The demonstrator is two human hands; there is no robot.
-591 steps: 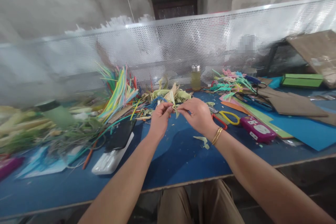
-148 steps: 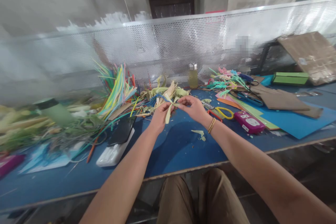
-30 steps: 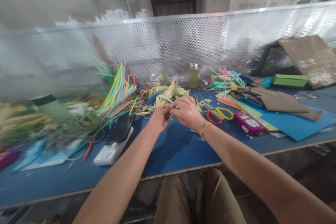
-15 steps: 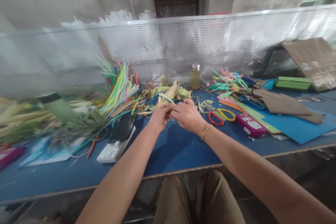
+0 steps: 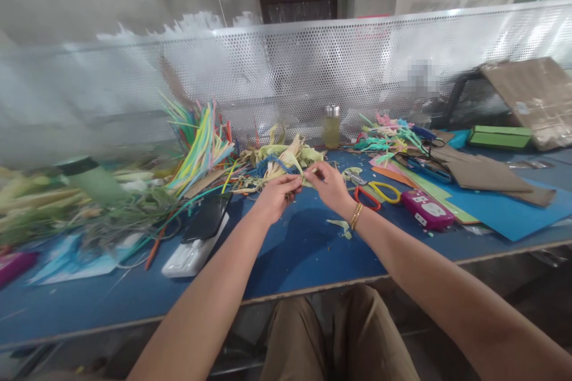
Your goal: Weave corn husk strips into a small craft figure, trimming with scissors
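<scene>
hands meet over the blue worktop (image 5: pixel 304 256), about midway along it and nearer to its back edge than to its front edge. left hand (image 5: pixel 273 193) has the fingers curled in and pinched on a small pale husk piece (image 5: pixel 301 178). right hand (image 5: pixel 329 186), with a gold bracelet (image 5: pixel 356 215) at the wrist, pinches the other end of the same piece, fingers closed. the piece is held a little above the worktop, just in front of the husk pile (image 5: pixel 286 158); if it touches the pile i cannot tell. bare blue surface runs from under the hands to the front edge, with only a husk scrap (image 5: pixel 342 226) lying below the right wrist. to the left side a dark phone (image 5: pixel 208 218) rests on a white case (image 5: pixel 185 256), near the left forearm. to the right the scissors (image 5: pixel 375 193) lie just beside the right wrist, and a pink device (image 5: pixel 423 209) lies further right. along the back edge stand a bottle (image 5: pixel 331 127) and a perforated metal screen (image 5: pixel 313 71), and coloured strips (image 5: pixel 201 149) fan up toward the back left.
</scene>
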